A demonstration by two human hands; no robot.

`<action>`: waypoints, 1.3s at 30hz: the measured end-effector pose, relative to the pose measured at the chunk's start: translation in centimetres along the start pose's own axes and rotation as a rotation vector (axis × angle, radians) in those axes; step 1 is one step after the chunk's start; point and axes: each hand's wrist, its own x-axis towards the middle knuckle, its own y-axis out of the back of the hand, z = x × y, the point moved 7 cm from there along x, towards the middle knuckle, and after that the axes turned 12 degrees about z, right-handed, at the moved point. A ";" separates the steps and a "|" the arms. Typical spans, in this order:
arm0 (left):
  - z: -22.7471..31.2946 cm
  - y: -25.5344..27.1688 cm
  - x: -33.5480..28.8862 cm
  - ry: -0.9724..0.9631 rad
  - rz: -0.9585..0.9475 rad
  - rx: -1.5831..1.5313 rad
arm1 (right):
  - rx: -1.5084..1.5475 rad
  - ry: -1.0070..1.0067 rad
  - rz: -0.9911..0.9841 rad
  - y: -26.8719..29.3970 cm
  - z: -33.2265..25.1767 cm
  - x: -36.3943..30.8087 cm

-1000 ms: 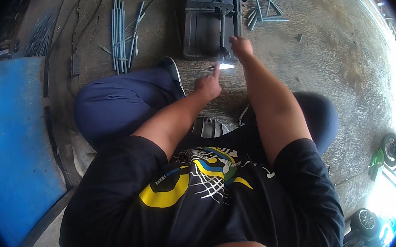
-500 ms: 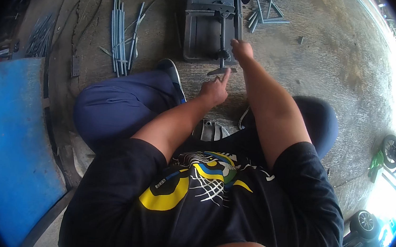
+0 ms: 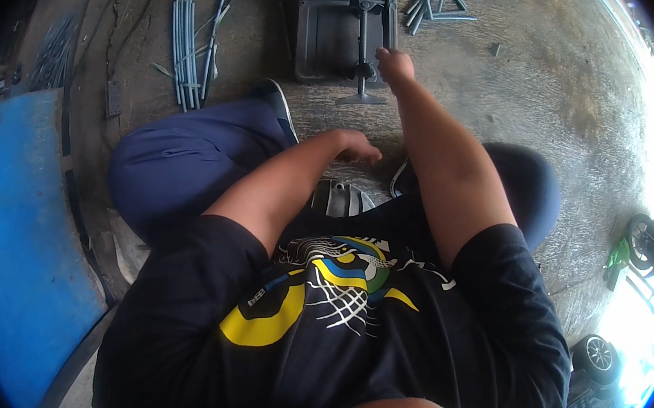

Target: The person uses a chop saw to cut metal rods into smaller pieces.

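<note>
My left hand (image 3: pixel 359 146) hangs over the floor between my legs, drawn back from the vise handle (image 3: pixel 361 99). Its fingers are loosely bent, with nothing visible in them. The handle is a flat crossbar at the end of a screw (image 3: pixel 364 42) that runs over a grey metal machine base (image 3: pixel 325 46), which looks like that of a cut-off saw. Beside the base's right edge, my right hand (image 3: pixel 395 66) is closed, its fingertips against the dark bar-like edge there. What it grips is hidden by the hand.
Long metal rods (image 3: pixel 188 41) lie in a bundle left of the machine. Shorter cut rods (image 3: pixel 440 12) are scattered at its far right, with a small stub (image 3: pixel 496 49) nearer. A blue panel (image 3: pixel 20 245) stands at my left. A ribbed metal part (image 3: pixel 341 199) lies before my lap.
My left hand has come away from the vise handle, back toward my body. My right hand stays by the machine's right edge. The whole view has shifted slightly.
</note>
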 end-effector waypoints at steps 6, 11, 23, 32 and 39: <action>-1.5 4.1 0.3 -0.514 0.844 -0.038 | -0.224 0.245 -0.172 -1.0 -4.8 -3.8; 3.5 5.2 -1.8 -0.306 0.780 0.154 | -0.503 0.570 -0.327 -1.8 -2.1 -1.8; -2.6 4.7 -0.2 0.079 0.672 0.124 | -0.672 0.475 -0.472 0.0 -5.3 -11.4; -1.8 1.1 -0.6 -0.227 0.543 0.384 | -0.614 0.405 -0.217 3.8 -7.4 -10.2; 2.5 3.2 -3.4 -0.289 0.822 0.520 | -0.806 0.217 -0.300 5.4 -1.6 -9.1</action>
